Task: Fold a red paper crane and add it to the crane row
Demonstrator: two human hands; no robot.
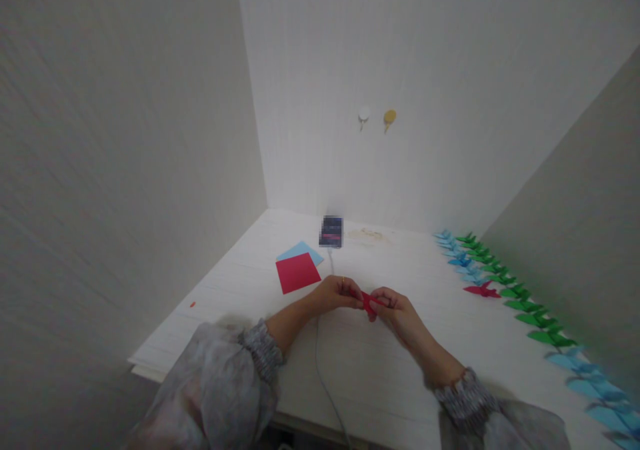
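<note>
Between both hands is a small piece of folded red paper (368,303), held above the white table. My left hand (336,294) pinches its left side, with a ring on one finger. Its right side sits in the closed fingers of my right hand (397,309). Fingers cover much of the paper, so its full shape is hidden. Just beyond my left hand lies a flat red paper sheet (298,273), partly over a light blue sheet (303,249).
Rows of folded paper cranes, green (530,317), blue (585,367) and one red (483,291), line the table's right side. A phone-like dark device (331,231) with a cable (319,363) lies at the back. Two hooks (390,116) are on the wall. An orange scrap (193,304) lies left.
</note>
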